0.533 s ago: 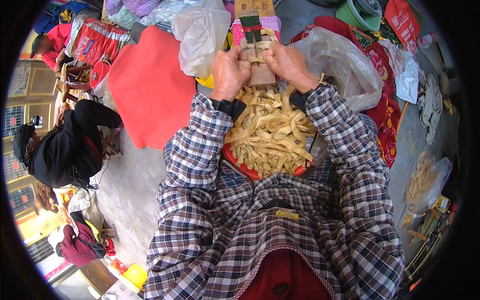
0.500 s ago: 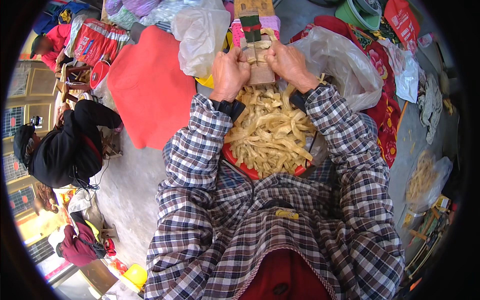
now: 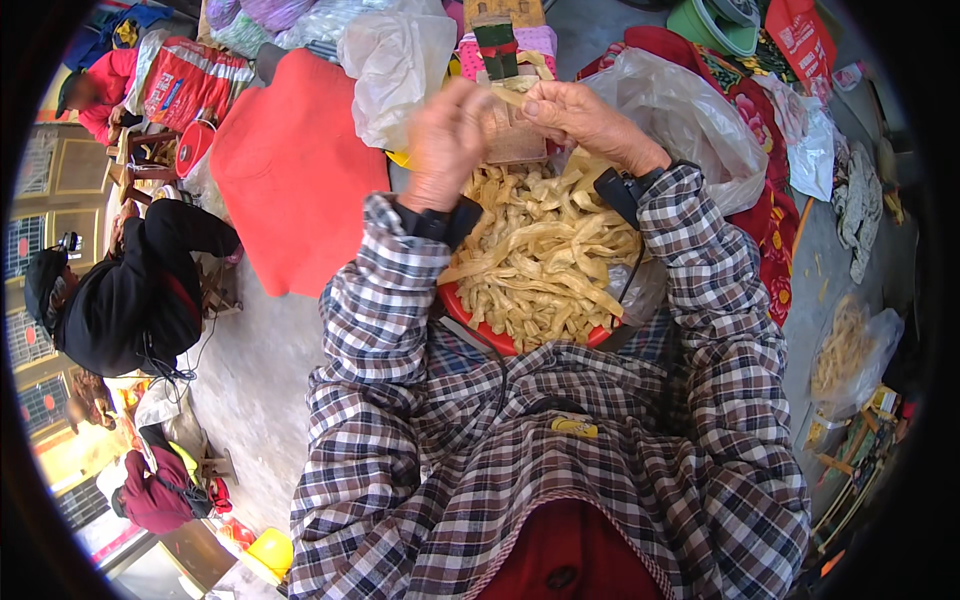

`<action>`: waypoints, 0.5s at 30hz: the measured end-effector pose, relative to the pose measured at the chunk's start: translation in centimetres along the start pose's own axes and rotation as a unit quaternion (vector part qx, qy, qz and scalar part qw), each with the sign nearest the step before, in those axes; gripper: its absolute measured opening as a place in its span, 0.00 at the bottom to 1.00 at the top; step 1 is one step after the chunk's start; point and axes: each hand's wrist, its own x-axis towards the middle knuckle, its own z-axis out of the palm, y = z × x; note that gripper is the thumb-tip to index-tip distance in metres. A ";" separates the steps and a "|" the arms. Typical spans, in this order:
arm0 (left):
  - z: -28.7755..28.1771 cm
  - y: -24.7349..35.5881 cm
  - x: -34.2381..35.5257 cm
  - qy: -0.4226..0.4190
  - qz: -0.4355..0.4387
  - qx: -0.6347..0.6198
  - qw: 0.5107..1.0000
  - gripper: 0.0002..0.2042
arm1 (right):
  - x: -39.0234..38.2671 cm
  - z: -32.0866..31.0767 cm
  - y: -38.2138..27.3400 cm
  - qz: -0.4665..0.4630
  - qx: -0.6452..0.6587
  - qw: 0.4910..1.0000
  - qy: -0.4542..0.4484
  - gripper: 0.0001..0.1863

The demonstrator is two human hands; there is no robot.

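Observation:
My right hand point(image 3: 592, 118) is closed in a pinch on a pale yellow strip point(image 3: 512, 97), over the near part of a wooden board point(image 3: 515, 143). Motion smears my left hand point(image 3: 446, 142) just left of the board, so what its fingers hold cannot be made out. On the board's far part stands an upright piece bound in dark green and red point(image 3: 496, 50). Below both hands, a heap of pale yellow, limp-looking strips point(image 3: 540, 250) fills a red basin point(image 3: 478, 330) at my lap.
A red cloth-like sheet point(image 3: 290, 170) and a white plastic bag point(image 3: 395, 75) lie left of the board. A clear plastic bag point(image 3: 690, 130) and red flowered fabric point(image 3: 775, 250) lie to the right. A person in black point(image 3: 130, 290) sits at the far left.
My hands have drawn nearer to me and away from the upright piece. The left one moved down and left; the right one shifted slightly right, holding the strip.

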 end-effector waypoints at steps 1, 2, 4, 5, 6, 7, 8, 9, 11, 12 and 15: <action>-1.1 -0.1 0.5 0.031 -0.027 -0.004 0.999 0.07 | -0.1 -0.2 -0.1 0.004 -0.008 1.000 -0.021 0.16; -1.7 -0.1 0.7 0.050 -0.039 -0.074 0.995 0.08 | -0.2 -0.4 -0.2 0.011 -0.007 0.999 -0.030 0.16; -3.1 -0.2 1.4 0.118 -0.032 -0.168 0.978 0.10 | -0.4 -1.0 -0.7 0.026 -0.004 0.998 -0.049 0.16; -3.6 -0.1 1.7 0.143 -0.023 -0.192 0.971 0.10 | -0.6 -1.3 -1.2 0.002 0.009 0.999 -0.037 0.17; -4.4 -0.2 2.0 0.169 -0.022 -0.216 0.961 0.10 | -0.9 -1.7 -1.8 -0.005 0.015 1.000 -0.008 0.17; -5.0 -0.1 2.0 0.180 -0.018 -0.207 0.961 0.10 | -1.3 -2.1 -2.4 0.005 0.016 1.000 0.022 0.17; -4.8 0.0 1.9 0.143 -0.024 -0.188 0.972 0.10 | -1.6 -2.5 -3.2 -0.049 0.082 0.995 0.036 0.17; -4.6 0.0 1.9 0.120 -0.045 -0.163 0.978 0.10 | -1.6 -2.7 -4.0 -0.109 0.118 0.987 0.029 0.18; -2.9 0.4 0.7 -0.004 -0.068 -0.062 0.996 0.08 | -1.7 -2.7 -5.1 -0.195 0.158 0.967 0.041 0.19; -2.0 0.6 0.2 -0.061 -0.047 -0.035 0.996 0.08 | -1.5 -2.2 -5.2 -0.198 0.133 0.968 0.073 0.19; -0.4 0.8 -0.6 -0.145 0.000 -0.010 0.989 0.07 | -1.1 -0.3 -4.2 -0.149 -0.048 0.983 0.100 0.16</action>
